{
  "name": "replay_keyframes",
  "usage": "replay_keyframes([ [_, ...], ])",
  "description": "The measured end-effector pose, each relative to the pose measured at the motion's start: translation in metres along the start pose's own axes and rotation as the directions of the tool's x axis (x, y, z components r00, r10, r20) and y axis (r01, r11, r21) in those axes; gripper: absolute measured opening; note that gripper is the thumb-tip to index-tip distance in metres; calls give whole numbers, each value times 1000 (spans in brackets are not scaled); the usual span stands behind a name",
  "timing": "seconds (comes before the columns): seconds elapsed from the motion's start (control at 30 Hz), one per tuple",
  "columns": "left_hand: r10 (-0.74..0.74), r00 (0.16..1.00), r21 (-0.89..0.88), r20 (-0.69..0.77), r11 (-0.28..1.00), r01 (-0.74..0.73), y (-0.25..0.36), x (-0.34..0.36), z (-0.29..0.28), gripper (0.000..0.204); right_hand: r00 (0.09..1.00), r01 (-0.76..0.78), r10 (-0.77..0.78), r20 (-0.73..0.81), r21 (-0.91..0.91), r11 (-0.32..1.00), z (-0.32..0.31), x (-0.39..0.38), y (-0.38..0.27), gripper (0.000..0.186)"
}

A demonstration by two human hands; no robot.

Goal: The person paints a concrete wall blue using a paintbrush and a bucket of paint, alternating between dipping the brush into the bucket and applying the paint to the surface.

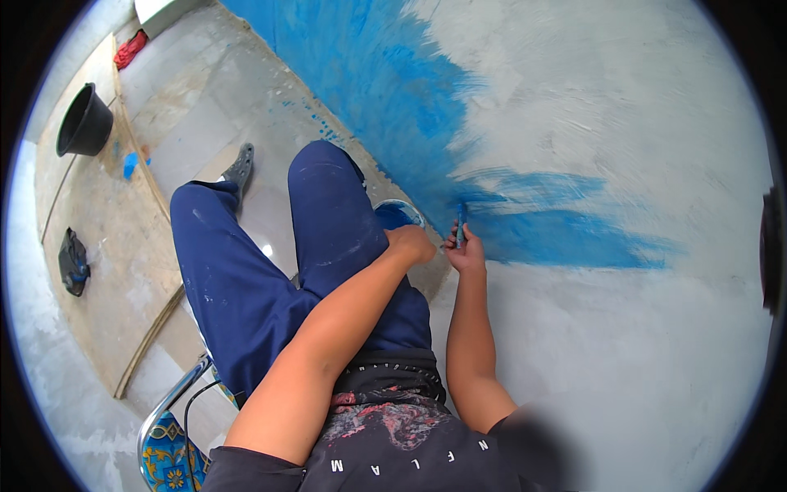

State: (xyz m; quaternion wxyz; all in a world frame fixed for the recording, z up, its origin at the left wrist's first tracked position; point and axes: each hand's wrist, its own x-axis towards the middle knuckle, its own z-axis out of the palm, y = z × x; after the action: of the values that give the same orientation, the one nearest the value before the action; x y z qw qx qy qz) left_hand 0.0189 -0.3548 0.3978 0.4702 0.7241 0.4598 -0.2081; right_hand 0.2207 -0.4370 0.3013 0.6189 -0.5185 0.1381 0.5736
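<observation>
My right hand (466, 253) is closed around the handle of a blue-stained paintbrush (461, 228). Its bristle end is up against the wall (574, 98), where fresh blue paint (557, 234) spreads in streaks over pale grey. Close by on the left, my left hand (411, 244) grips the near rim of a small pail (421, 215) with blue paint inside. The pail is beside my right knee, partly covered by my leg and hand. The fingers of my left hand are mostly hidden behind the back of the hand.
I sit on a metal-framed chair with a patterned blue seat (168, 451). A black bucket (85, 121), a dark plastic bag (74, 262) and a red cloth (130, 50) lie off to the left. Blue drops (324, 127) dot the floor along the wall.
</observation>
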Motion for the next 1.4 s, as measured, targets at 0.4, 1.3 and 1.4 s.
replay_keyframes([
  [0.4,28,1000,-14,-10,1000,-28,-2,-1,6,53,879,451,-430,204,-67,890,55,-182,-82,31],
  [1.3,-5,972,-407,-235,909,-93,-7,0,-8,71,899,426,-438,-5,-226,876,90,-140,-55,19],
  [1.4,56,960,-423,-273,890,-172,-9,-3,-13,74,877,462,-463,-131,-36,886,123,-181,-85,17],
])
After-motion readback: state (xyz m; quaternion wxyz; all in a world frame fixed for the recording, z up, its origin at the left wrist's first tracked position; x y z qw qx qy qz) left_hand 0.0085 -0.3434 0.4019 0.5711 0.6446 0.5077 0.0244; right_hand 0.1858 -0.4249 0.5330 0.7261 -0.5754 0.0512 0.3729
